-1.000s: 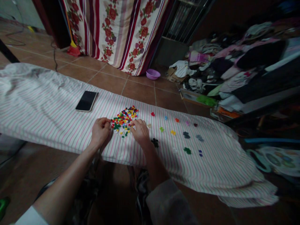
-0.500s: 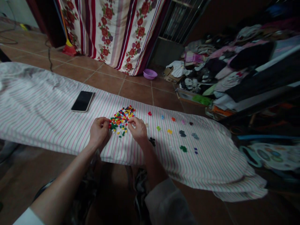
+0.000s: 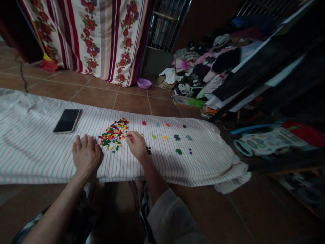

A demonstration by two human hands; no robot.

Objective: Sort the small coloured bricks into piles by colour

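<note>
My left hand [image 3: 86, 154] lies flat on the striped cloth with its fingers stretched out, just left of a mixed pile of small coloured pieces [image 3: 113, 135]. Nothing shows in it. At the pile's right edge my right hand [image 3: 137, 144] is closed in a pinch; what its fingertips hold is too small to name. Right of that hand, pieces lie sorted by colour in small groups, among them red [image 3: 144, 123], yellow [image 3: 165, 137], dark grey [image 3: 177, 137], green [image 3: 178, 151] and dark blue [image 3: 190, 151]. Black pieces [image 3: 149, 151] are partly hidden by my right wrist.
A phone [image 3: 67, 121] rests on the striped cloth [image 3: 40, 145] at the left. Beyond the far edge, a purple basin [image 3: 144, 83] stands on the tiled floor before a floral curtain [image 3: 104, 40]. Clothes [image 3: 203, 64] are heaped at the back right.
My left hand has left the pile's edge and now lies flat, fingers spread. My right hand stays pinched at the pile's right side. The view has swung to the right.
</note>
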